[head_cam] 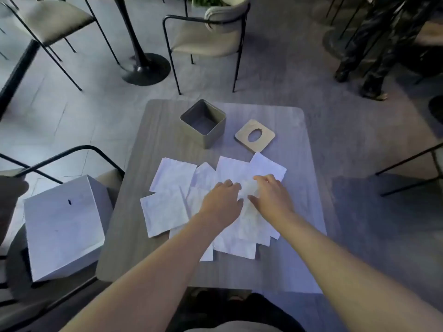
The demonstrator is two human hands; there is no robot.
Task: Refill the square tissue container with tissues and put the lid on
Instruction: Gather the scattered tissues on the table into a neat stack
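The square tissue container [211,133], grey and without its lid, stands at the far middle of the table with nothing visible inside. Its wooden lid [242,134] with an oval hole lies flat just to the right of it. Several white tissues [172,180] are spread overlapping across the middle of the table. My left hand [221,203] and my right hand [272,196] rest palm down on the tissues, close together, with one crumpled tissue between them. Their fingers are spread and slightly curled; neither hand has lifted a tissue.
The grey wooden table [306,164] is small with rounded corners. A white box [64,226] sits on a chair at the near left. A beige chair [206,37] stands beyond the table. A person's legs [366,44] show at far right.
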